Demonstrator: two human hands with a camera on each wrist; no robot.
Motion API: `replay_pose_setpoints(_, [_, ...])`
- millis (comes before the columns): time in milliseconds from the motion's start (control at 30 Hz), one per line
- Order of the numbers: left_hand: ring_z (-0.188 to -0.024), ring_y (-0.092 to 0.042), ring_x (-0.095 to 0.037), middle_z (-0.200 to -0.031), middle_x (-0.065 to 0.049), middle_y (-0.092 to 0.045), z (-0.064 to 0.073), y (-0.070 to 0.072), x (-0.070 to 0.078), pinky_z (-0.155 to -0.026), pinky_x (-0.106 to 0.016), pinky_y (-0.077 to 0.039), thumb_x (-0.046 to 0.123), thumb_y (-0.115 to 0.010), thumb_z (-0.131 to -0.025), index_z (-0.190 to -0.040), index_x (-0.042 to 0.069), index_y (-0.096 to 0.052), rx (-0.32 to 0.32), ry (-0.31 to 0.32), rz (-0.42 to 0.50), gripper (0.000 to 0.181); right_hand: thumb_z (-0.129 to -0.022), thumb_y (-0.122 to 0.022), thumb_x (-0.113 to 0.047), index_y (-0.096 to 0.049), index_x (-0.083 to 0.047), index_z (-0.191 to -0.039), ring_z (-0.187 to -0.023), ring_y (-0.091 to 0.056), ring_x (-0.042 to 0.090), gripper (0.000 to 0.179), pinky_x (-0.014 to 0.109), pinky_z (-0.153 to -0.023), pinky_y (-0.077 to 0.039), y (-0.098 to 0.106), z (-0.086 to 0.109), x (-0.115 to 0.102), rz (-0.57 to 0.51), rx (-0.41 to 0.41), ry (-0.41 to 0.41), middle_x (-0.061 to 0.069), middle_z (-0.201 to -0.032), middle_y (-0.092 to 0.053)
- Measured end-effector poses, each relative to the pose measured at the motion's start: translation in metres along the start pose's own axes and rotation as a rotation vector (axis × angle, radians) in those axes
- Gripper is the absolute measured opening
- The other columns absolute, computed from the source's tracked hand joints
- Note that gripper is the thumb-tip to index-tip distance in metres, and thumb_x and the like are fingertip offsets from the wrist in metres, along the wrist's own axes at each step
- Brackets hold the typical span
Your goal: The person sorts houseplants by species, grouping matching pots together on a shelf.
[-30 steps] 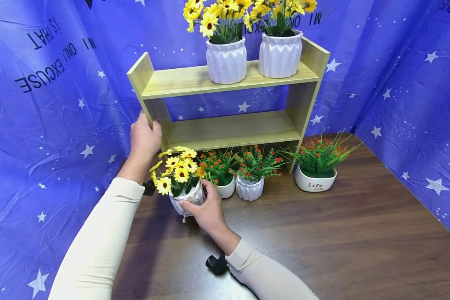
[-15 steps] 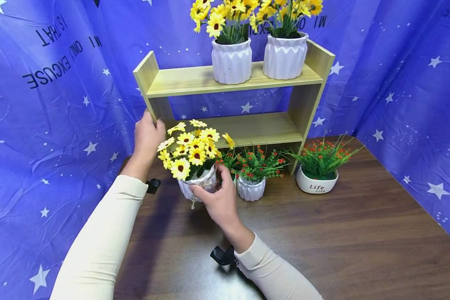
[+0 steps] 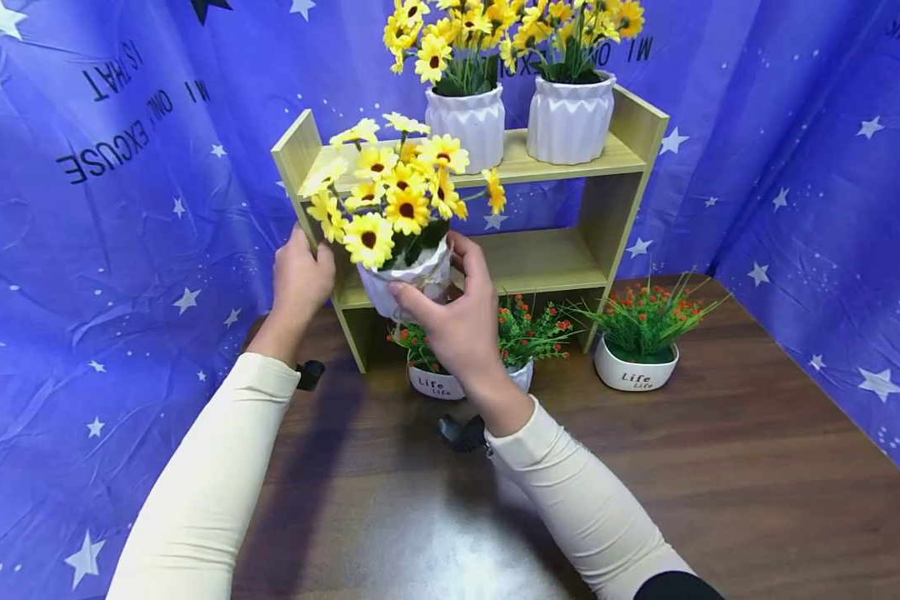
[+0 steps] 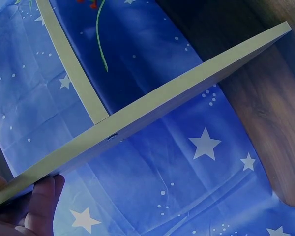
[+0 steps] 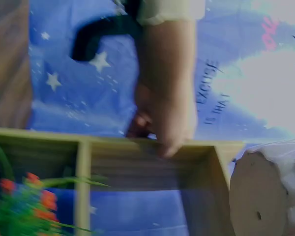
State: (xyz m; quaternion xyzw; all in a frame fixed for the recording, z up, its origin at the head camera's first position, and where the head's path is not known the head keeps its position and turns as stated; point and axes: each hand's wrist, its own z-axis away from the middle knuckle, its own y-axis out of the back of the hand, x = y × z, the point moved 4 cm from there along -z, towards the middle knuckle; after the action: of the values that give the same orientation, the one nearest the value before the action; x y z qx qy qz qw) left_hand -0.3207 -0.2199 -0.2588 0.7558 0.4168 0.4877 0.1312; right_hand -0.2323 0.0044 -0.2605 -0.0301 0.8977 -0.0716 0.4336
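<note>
My right hand point(image 3: 461, 312) grips a white fluted flowerpot point(image 3: 412, 279) of yellow artificial daisies point(image 3: 401, 196), thumb at the front. The pot is off the table, in front of the shelf's left half, its flowers overlapping the top board. Its brown underside point(image 5: 258, 194) shows in the right wrist view. My left hand point(image 3: 302, 273) holds the left side panel point(image 4: 152, 101) of the light wooden shelf point(image 3: 540, 254), with fingers and thumb on either side of the board. Two more daisy pots, a left one point(image 3: 468, 121) and a right one point(image 3: 572, 121), stand on the top board.
Below the shelf, a white oval pot point(image 3: 431, 383) and a fluted pot point(image 3: 521, 375) of red-flowered greenery stand on the brown table point(image 3: 645, 483); my right hand partly covers them. Another oval pot point(image 3: 633, 369) stands right of the shelf. Blue star-printed cloth point(image 3: 120, 292) hangs around.
My right hand has raised the daisy pot from low beside the shelf's left foot, up and slightly right, to the height of the boards. My left hand has stayed on the side panel.
</note>
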Motion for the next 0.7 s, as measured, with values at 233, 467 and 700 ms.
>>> replay_pose_setpoints(233, [-0.112,-0.059,-0.048,-0.116,-0.030,-0.064,0.001,-0.001,-0.001,-0.089,-0.059,-0.044,0.014,-0.045,-0.097,-0.122,-0.001,-0.052,-0.009,0.025,-0.001,0.030,-0.075,-0.086,-0.018,-0.054,-0.007,-0.134,-0.108,-0.058,0.017,0.068,0.034,-0.081,-0.055,-0.008,-0.044,-0.022,0.027,0.020,0.063,0.006,-0.122,-0.061])
replay_pose_setpoints(467, [-0.111,-0.058,-0.050,-0.116,-0.030,-0.064,0.001,-0.001,-0.002,-0.088,-0.061,-0.043,0.014,-0.046,-0.098,-0.120,-0.001,-0.053,0.001,0.016,-0.022,0.028,-0.076,-0.086,-0.026,-0.054,-0.011,-0.134,-0.107,-0.057,0.015,0.068,0.030,-0.080,-0.051,-0.020,-0.073,-0.028,0.072,0.042,0.029,0.002,-0.119,-0.063])
replay_pose_setpoints(700, [-0.110,-0.059,-0.051,-0.115,-0.031,-0.064,0.000,-0.001,-0.001,-0.087,-0.061,-0.044,0.016,-0.045,-0.098,-0.121,0.000,-0.052,0.004,0.030,-0.026,0.029,-0.075,-0.086,-0.028,-0.059,-0.012,-0.127,-0.097,-0.061,0.011,0.060,0.025,-0.075,-0.051,-0.037,-0.090,-0.024,0.117,0.057,-0.016,-0.001,-0.109,-0.066])
